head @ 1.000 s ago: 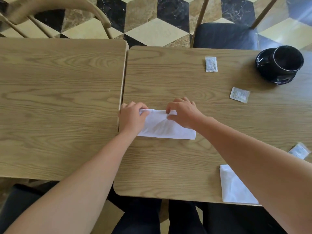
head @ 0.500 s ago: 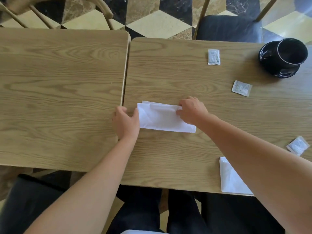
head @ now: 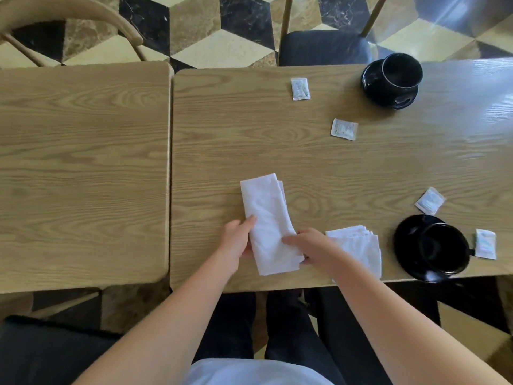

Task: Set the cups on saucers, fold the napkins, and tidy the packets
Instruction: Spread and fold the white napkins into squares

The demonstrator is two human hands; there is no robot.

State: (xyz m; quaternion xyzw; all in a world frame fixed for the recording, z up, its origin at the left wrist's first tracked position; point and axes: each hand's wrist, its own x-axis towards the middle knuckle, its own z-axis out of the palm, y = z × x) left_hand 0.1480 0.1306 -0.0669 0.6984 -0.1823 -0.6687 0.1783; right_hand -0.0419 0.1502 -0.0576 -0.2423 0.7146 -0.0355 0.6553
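A folded white napkin (head: pixel 268 218) lies lengthwise on the right table, pointing away from me. My left hand (head: pixel 238 240) grips its near left edge and my right hand (head: pixel 311 244) pinches its near right edge. A second folded napkin (head: pixel 361 245) lies just right of my right hand, partly under my forearm. One black cup (head: pixel 441 247) sits on a black saucer (head: pixel 402 240) near the front edge. Another black cup (head: pixel 399 70) stands on its saucer (head: pixel 388 102) at the far side. Several white packets lie scattered: (head: pixel 299 88), (head: pixel 344 129), (head: pixel 430 200), (head: pixel 485 243).
Two wooden tables stand side by side with a narrow gap (head: pixel 170 176) between them; the left table (head: pixel 83 168) is bare wood. A dark-cushioned chair (head: pixel 324 48) stands behind the right table and a wooden chair back (head: pixel 83 12) behind the left one. My dark-trousered legs are below.
The napkin was turned from lying crosswise to lying lengthwise and shifted right and toward me, beside the second napkin. Both hands moved with it. The view shifted, bringing the near cup and saucer into sight.
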